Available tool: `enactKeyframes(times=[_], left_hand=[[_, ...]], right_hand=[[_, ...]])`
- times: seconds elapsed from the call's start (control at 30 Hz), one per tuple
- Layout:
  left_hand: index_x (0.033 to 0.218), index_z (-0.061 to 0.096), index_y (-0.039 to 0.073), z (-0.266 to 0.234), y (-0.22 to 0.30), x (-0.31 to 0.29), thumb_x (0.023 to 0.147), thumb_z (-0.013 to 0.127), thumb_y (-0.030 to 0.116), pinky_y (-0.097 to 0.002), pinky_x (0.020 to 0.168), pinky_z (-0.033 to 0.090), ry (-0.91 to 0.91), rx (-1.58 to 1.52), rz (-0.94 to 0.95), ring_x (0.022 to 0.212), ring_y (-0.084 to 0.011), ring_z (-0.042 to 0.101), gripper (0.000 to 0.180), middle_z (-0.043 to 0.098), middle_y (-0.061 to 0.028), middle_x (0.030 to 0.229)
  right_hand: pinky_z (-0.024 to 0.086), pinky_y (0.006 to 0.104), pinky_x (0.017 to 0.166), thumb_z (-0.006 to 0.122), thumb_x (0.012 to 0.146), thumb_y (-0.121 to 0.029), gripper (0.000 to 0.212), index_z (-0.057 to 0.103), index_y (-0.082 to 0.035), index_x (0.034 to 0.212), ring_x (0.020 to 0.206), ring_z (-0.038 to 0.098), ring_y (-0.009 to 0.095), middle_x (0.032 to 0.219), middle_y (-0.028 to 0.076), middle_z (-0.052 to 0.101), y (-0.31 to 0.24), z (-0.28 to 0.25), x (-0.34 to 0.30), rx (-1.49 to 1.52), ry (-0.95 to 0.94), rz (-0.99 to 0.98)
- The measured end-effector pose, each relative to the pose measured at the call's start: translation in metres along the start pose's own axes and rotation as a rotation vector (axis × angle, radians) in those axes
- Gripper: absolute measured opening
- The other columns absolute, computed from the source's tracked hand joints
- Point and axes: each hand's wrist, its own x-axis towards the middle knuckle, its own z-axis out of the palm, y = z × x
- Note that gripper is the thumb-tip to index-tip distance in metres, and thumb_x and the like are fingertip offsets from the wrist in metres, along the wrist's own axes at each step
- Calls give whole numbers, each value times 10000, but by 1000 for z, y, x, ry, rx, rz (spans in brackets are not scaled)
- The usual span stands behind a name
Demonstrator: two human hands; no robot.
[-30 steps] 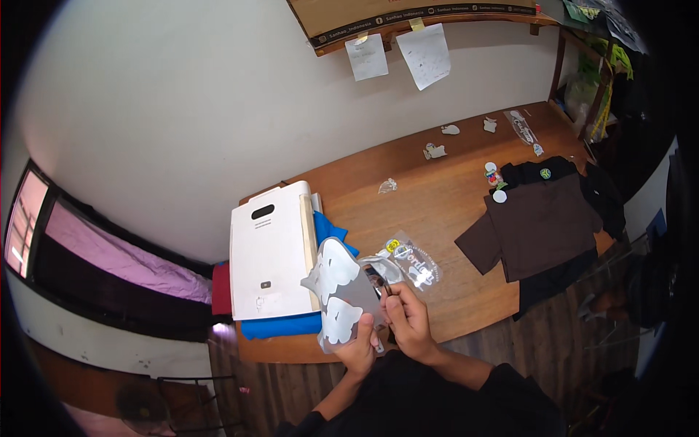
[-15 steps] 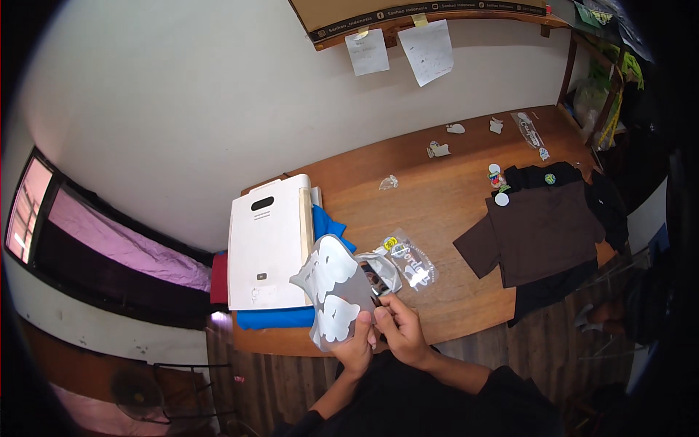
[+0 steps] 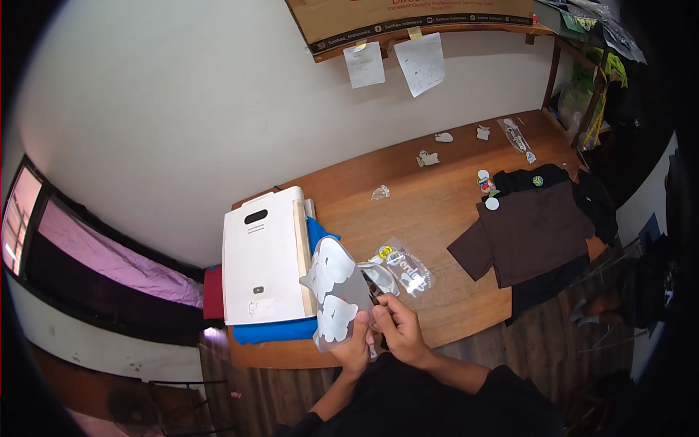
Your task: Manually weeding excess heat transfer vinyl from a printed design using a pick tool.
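Over the table's front edge, my left hand is closed on a curled grey translucent film sheet with white cut-out shapes on it, thumb on the near face. My right hand is pinched against the sheet's right edge, close to the left thumb. At its fingertips shows a thin dark thing; its kind is mostly hidden by the fingers. Behind the sheet lies a crumpled pale piece of film. Beside that is a clear transfer film with white lettering and a yellow round print.
A white flat machine stands on blue cloth at the left of the wooden table. Folded brown and black shirts lie at the right. Several small cut film pieces are along the back. Papers hang from the shelf.
The view has shifted slightly, so table and wall sit a little lower and further left. Both hands keep their grip on the film sheet, which has turned only slightly.
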Motion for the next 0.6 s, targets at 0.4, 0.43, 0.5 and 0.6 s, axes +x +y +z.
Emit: enactKeyframes(times=[0.4, 0.43, 0.5, 0.6], left_hand=[[1249, 377, -39, -66, 21, 42, 835, 598, 1, -186, 344, 319, -189, -84, 36, 422, -60, 407, 471, 540, -67, 751], [1250, 377, -37, -70, 24, 44, 834, 600, 2, -187, 342, 320, -180, -93, 10, 422, -59, 407, 473, 539, -64, 754], [1253, 376, -33, -79, 25, 49, 831, 602, -1, -186, 342, 322, -224, -124, 9, 423, -59, 407, 480, 537, -66, 771], [1260, 373, -21, -94, 28, 58, 825, 606, -9, -184, 344, 330, -294, -184, 26, 432, -58, 409, 494, 532, -72, 826]], right_hand=[[365, 190, 479, 469, 938, -154, 167, 511, 7, 931, 564, 473, 16, 646, -1, 511, 8, 78, 19, 18, 91, 29], [358, 185, 478, 466, 940, -158, 168, 509, 5, 932, 565, 461, 12, 651, -8, 505, 13, 84, 19, 73, 102, 41], [352, 180, 477, 464, 942, -161, 170, 507, 2, 933, 567, 448, 7, 657, -15, 499, 13, 95, 20, 115, 124, 48], [318, 177, 464, 459, 945, -167, 172, 503, -2, 934, 559, 398, -1, 654, -32, 460, 7, 110, 26, 11, 177, -3]])
